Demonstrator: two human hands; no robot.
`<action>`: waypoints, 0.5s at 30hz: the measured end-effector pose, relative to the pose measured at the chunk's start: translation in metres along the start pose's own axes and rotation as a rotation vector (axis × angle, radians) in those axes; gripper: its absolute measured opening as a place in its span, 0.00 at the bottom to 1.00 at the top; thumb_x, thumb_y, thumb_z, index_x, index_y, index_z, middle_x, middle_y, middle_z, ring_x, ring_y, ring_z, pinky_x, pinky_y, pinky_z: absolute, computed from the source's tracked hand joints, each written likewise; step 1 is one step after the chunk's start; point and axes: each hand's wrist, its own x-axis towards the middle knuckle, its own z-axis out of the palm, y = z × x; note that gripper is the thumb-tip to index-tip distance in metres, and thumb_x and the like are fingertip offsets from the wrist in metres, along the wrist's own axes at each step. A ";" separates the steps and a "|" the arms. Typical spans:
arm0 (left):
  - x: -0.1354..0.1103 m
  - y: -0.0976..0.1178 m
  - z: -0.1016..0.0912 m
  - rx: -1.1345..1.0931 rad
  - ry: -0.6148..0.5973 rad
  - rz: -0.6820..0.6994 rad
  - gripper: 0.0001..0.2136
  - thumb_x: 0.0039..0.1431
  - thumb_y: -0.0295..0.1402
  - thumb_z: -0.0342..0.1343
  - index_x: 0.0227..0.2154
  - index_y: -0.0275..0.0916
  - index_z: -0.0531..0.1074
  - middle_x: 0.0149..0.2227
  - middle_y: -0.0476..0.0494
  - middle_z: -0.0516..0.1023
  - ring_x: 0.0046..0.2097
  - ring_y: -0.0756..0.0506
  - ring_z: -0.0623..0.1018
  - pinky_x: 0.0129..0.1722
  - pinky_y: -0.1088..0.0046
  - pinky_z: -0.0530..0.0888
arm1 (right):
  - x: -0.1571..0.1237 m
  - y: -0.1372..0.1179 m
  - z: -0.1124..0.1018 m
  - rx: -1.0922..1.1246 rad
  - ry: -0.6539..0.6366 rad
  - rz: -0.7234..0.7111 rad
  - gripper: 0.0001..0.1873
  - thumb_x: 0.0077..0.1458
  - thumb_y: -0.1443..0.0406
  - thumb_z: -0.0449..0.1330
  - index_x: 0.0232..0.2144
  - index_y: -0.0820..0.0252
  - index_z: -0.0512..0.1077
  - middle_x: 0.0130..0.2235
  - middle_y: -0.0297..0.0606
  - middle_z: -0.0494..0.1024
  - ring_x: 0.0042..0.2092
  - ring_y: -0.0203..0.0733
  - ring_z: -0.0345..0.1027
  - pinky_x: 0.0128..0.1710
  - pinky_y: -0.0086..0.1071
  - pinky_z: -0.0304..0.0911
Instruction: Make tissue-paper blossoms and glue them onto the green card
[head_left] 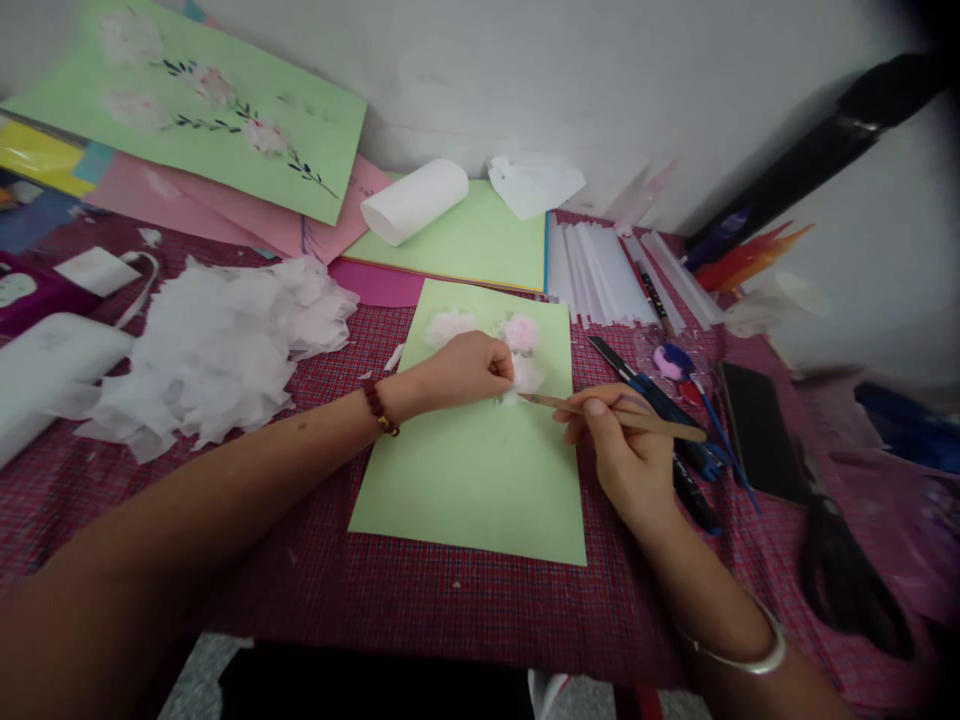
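Observation:
A light green sheet (465, 480) lies in front of me with fluffy paper flowers on its upper half: a white one (450, 327), a pink one (521, 333) and another white one (527, 373). My left hand (476, 365) is closed in a pinch at the edge of the lower white flower; a small white scrap shows by the fingertips, but what they grip is hidden. My right hand (626, 450) grips a flat wooden stick (656, 422), broad at the back and thin at the front. Its tip points left, close to my left fingertips and the flower.
A heap of white tissue paper pieces (225, 340) lies left. Behind are a finished-looking flower picture (315, 140), a white paper roll (416, 200) and white strips (600, 275). To the right lie a blue cutter (694, 455), a dark flat case (761, 430) and black-handled scissors (847, 570).

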 end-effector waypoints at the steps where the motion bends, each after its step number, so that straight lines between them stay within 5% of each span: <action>1: 0.000 0.000 0.000 0.007 0.006 0.003 0.06 0.44 0.26 0.52 0.22 0.34 0.74 0.19 0.51 0.70 0.23 0.54 0.64 0.23 0.77 0.58 | 0.000 -0.001 0.001 -0.037 -0.026 -0.016 0.09 0.61 0.61 0.54 0.31 0.57 0.72 0.29 0.35 0.74 0.26 0.36 0.67 0.25 0.33 0.63; 10: 0.001 0.003 0.002 -0.011 0.031 0.008 0.06 0.44 0.24 0.52 0.21 0.33 0.74 0.19 0.51 0.69 0.23 0.55 0.64 0.24 0.77 0.58 | 0.001 0.001 0.000 -0.215 -0.151 -0.075 0.08 0.62 0.63 0.53 0.33 0.56 0.71 0.32 0.34 0.73 0.28 0.35 0.66 0.29 0.32 0.62; 15: 0.004 -0.007 0.001 -0.179 0.164 0.019 0.07 0.50 0.28 0.53 0.20 0.34 0.70 0.19 0.52 0.66 0.24 0.55 0.63 0.23 0.78 0.58 | -0.001 -0.002 -0.001 -0.334 -0.232 -0.187 0.08 0.63 0.65 0.51 0.35 0.57 0.70 0.33 0.36 0.72 0.33 0.38 0.68 0.34 0.33 0.64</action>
